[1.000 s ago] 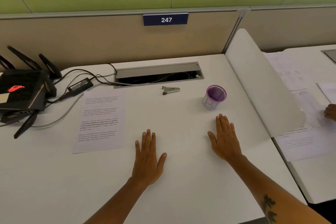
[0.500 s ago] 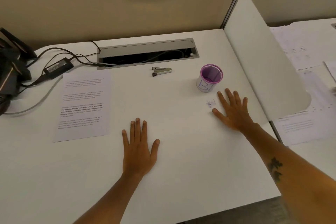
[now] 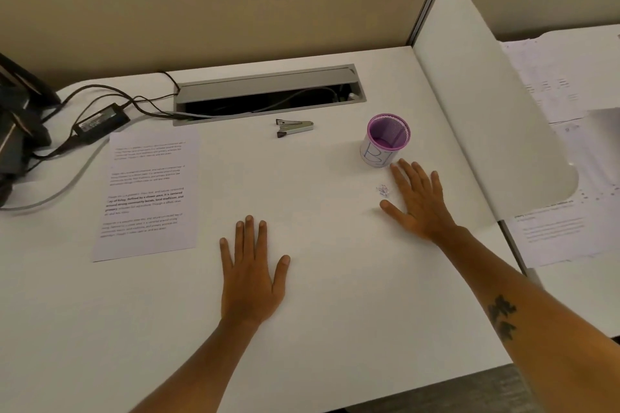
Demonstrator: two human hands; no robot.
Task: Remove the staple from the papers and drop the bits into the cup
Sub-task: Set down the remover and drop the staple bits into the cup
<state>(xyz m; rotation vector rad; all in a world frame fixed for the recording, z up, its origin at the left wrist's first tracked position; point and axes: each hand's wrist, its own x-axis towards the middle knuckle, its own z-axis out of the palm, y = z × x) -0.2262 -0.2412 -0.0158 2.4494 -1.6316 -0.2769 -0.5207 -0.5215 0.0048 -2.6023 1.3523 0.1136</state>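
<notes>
Both hands flat on desk

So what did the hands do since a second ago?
The right hand slid right and toward the cup, uncovering a tiny clump of metal bits on the desk. Nothing was picked up. The left hand stayed flat; papers and staple remover stayed put.
</notes>
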